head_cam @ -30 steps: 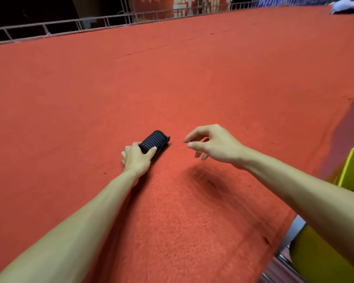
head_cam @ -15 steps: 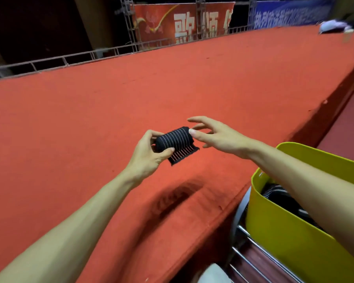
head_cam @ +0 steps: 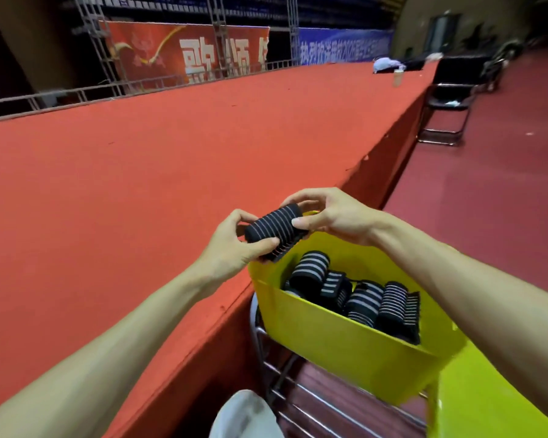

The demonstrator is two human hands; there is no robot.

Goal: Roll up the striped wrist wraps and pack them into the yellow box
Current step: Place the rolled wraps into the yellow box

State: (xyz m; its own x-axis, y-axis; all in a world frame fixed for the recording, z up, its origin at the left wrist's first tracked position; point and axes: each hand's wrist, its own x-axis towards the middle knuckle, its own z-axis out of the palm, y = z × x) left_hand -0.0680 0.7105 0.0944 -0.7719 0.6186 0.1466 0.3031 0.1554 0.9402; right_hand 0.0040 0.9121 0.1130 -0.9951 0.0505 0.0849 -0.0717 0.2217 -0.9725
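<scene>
Both hands (head_cam: 231, 245) (head_cam: 336, 216) grip rolled wrap (head_cam: 274, 227) above yellow box (head_cam: 345, 336).

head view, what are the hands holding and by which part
A rolled striped wrist wrap: the left hand pinches its left end, the right hand its right end, above the yellow box.

rolled wrap (head_cam: 272, 229) between left hand (head_cam: 234, 245) and right hand (head_cam: 332, 216), over far-left rim of box (head_cam: 329, 336), right at right edge of stage (head_cam: 140, 184). box off stage, just beside that edge, on metal rack (head_cam: 285, 387). more wraps (head_cam: 361, 298) inside box. far end of stage: bundle (head_cam: 385, 64), cup (head_cam: 398, 78) just before it. chair (head_cam: 446, 102) on floor right of stage. railing (head_cam: 76, 96) along left edge, banner (head_cam: 187, 55) behind.
</scene>
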